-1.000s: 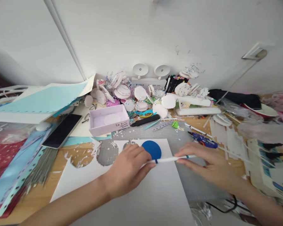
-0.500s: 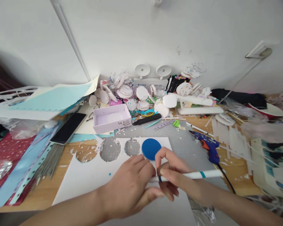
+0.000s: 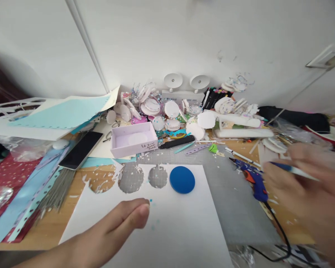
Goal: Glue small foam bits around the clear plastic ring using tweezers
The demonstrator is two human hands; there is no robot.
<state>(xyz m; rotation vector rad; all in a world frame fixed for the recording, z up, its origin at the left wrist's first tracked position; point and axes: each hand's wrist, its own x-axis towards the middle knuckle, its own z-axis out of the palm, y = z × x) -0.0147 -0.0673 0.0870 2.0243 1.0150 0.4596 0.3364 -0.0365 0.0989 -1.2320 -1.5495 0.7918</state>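
My left hand [image 3: 128, 219] is low over a white sheet [image 3: 184, 223], its fingers bent and pressed together beneath the thumb. What may be inside it is hidden. Beside its fingertips are a small blue speck [image 3: 151, 200] and several blurred pale-blue ones. On the sheet's upper right lies a flat blue disc [image 3: 182, 180], apart from both hands. At the far right, my right hand [image 3: 298, 186] is smeared by motion but closed around a slim white-and-blue pen-like stick [image 3: 292, 169]. That hand is beside a blue glue gun [image 3: 254, 182].
Round holes line the sheet's upper left. Behind it stand a lilac box [image 3: 134, 139], a black-handled tool [image 3: 177, 142] and a heap of white discs [image 3: 172, 108]. A phone [image 3: 80, 150] lies left. The glue gun's black cord [image 3: 286, 236] loops down at the right.
My hands were together on the stick and have parted. The right hand has carried it far to the right, and the left has moved slightly left and down.
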